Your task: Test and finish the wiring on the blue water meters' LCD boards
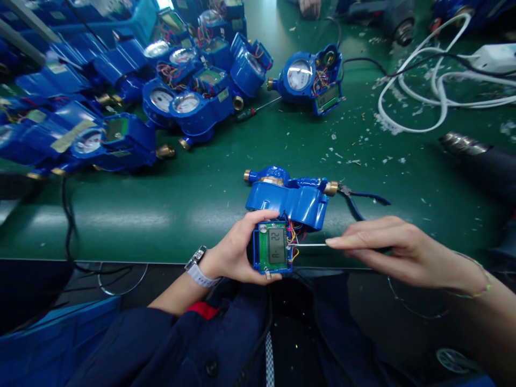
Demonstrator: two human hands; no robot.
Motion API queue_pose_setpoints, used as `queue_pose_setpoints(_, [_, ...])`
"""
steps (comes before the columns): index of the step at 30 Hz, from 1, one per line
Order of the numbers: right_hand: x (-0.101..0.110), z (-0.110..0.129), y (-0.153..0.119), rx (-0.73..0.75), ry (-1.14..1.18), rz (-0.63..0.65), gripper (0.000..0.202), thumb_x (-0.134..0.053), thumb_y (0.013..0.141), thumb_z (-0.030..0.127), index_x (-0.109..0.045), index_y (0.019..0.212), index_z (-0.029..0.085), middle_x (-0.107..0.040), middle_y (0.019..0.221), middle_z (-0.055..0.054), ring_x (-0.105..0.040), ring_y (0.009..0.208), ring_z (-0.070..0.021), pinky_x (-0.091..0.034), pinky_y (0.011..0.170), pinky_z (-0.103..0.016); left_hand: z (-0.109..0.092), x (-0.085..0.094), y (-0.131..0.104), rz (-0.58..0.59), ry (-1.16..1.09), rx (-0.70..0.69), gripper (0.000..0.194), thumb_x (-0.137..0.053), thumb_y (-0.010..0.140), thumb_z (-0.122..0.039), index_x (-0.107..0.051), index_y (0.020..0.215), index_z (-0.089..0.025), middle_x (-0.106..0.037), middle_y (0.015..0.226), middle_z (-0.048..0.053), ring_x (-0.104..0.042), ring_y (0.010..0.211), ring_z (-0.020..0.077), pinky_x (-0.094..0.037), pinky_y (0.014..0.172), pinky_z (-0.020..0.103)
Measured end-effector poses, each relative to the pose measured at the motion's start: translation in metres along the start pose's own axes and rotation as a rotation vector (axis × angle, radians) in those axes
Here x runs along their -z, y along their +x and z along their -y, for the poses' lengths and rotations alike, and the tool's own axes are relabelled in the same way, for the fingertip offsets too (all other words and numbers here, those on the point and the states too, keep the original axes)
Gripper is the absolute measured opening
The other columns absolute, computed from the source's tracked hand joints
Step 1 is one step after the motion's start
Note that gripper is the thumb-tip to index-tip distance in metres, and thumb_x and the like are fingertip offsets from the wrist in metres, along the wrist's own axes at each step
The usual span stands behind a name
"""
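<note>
My left hand (237, 250) is closed round a blue-framed display module (276, 250), whose green circuit board and lit grey screen face up at the table's front edge. My right hand (387, 247) pinches a thin screwdriver (310, 245); its shaft points left and the tip meets the board's right edge, beside red and yellow wires. The handle is hidden in my palm. Just behind the module lies a blue meter housing (288, 201) with brass ends, joined to it by the wires. Pliers (363, 198) with dark blue handles touch the housing's right end.
Many blue meters (193, 107) crowd the green table (201, 199) at the left and back. Another opened meter (300, 78) lies behind, near a second screwdriver (256, 109). White cable (441, 99), a power drill (387, 19) and a dark tool (479, 156) are at the right.
</note>
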State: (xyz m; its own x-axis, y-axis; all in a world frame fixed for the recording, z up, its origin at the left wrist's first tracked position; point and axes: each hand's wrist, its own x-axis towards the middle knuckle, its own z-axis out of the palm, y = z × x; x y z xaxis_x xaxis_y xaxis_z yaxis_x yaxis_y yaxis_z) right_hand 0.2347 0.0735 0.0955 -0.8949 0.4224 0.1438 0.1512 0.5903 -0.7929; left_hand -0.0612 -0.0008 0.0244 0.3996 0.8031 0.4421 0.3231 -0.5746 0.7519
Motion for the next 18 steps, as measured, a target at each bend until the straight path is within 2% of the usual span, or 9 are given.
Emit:
queue_pose_setpoints(3, [-0.003,0.006,-0.008,-0.095,0.057,-0.103,0.041,-0.061,0.095,0.015,-0.063,0.131,0.034,-0.07,0.086,0.002,-0.066,0.073,-0.0102,-0.05,0.066,-0.019,-0.001,-0.001,-0.001,0.0,0.015,0.018,0.095,-0.08,0.07,-0.054,-0.033,0.146,-0.021,-0.056,0.133,0.016,-0.063,0.119,0.0319,-0.057,0.099,0.045])
queue_pose_setpoints(6, [-0.009,0.012,-0.017,-0.207,0.05,-0.251,0.039,-0.068,0.09,0.018,-0.066,0.126,0.034,-0.072,0.09,0.002,-0.068,0.081,-0.0119,-0.054,0.073,-0.019,-0.002,-0.004,-0.004,-0.022,0.003,0.038,0.091,-0.079,0.071,-0.057,-0.036,0.143,-0.022,-0.058,0.129,0.015,-0.065,0.116,0.0309,-0.058,0.097,0.044])
queue_pose_setpoints(8, [-0.013,0.016,-0.023,-0.284,0.121,-0.311,0.032,-0.067,0.091,0.021,-0.066,0.121,0.033,-0.071,0.09,0.001,-0.067,0.075,-0.0116,-0.055,0.064,-0.017,-0.002,-0.006,-0.006,-0.039,-0.001,0.051,0.088,-0.078,0.071,-0.059,-0.039,0.141,-0.022,-0.06,0.126,0.014,-0.067,0.112,0.0299,-0.059,0.094,0.043])
queue_pose_setpoints(11, [-0.02,0.02,-0.029,-0.391,0.343,-0.373,0.02,-0.062,0.097,0.028,-0.064,0.117,0.033,-0.069,0.087,0.001,-0.06,0.059,-0.0091,-0.051,0.05,-0.015,-0.005,-0.008,-0.008,-0.051,-0.002,0.081,0.088,-0.078,0.07,-0.061,-0.04,0.139,-0.022,-0.061,0.124,0.013,-0.068,0.109,0.029,-0.06,0.091,0.042])
queue_pose_setpoints(13, [-0.026,0.022,-0.031,-0.422,0.424,-0.413,0.017,-0.06,0.099,0.033,-0.065,0.115,0.034,-0.069,0.084,0.001,-0.059,0.057,-0.0088,-0.051,0.051,-0.016,-0.008,-0.008,-0.009,-0.05,0.0,0.106,0.089,-0.08,0.069,-0.061,-0.041,0.138,-0.022,-0.061,0.124,0.013,-0.068,0.109,0.0294,-0.059,0.091,0.043])
queue_pose_setpoints(18, [-0.039,0.022,-0.036,-0.462,0.372,-0.456,0.02,-0.058,0.1,0.038,-0.07,0.117,0.037,-0.067,0.082,0.001,-0.056,0.059,-0.0075,-0.048,0.052,-0.015,-0.016,-0.007,-0.01,-0.038,-0.008,0.166,0.09,-0.082,0.066,-0.061,-0.042,0.137,-0.021,-0.061,0.125,0.014,-0.067,0.112,0.0315,-0.058,0.096,0.046])
